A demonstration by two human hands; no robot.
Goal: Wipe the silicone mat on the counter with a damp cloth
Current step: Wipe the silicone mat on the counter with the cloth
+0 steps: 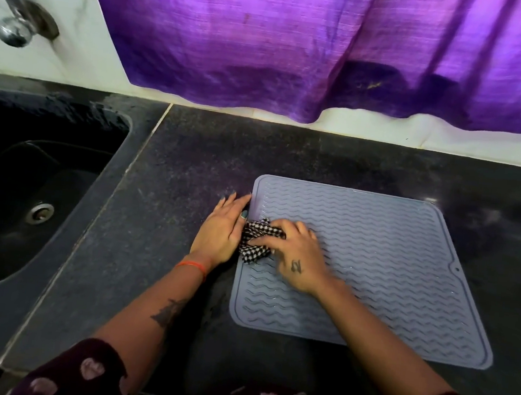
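At mat (373,265) left edge, cloth (256,240).

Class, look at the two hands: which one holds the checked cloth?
The right hand grips the checked cloth on the mat; the left hand lies flat beside it.

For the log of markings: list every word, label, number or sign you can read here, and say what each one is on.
No printed text, brand or number can be read.
Right hand: a small dark tattoo mark on its back, too blurred to read.
Left forearm: a dark tattoo, a figure rather than letters.
Silicone mat: only wavy ridges, no label showing.
Checked cloth: pattern only.
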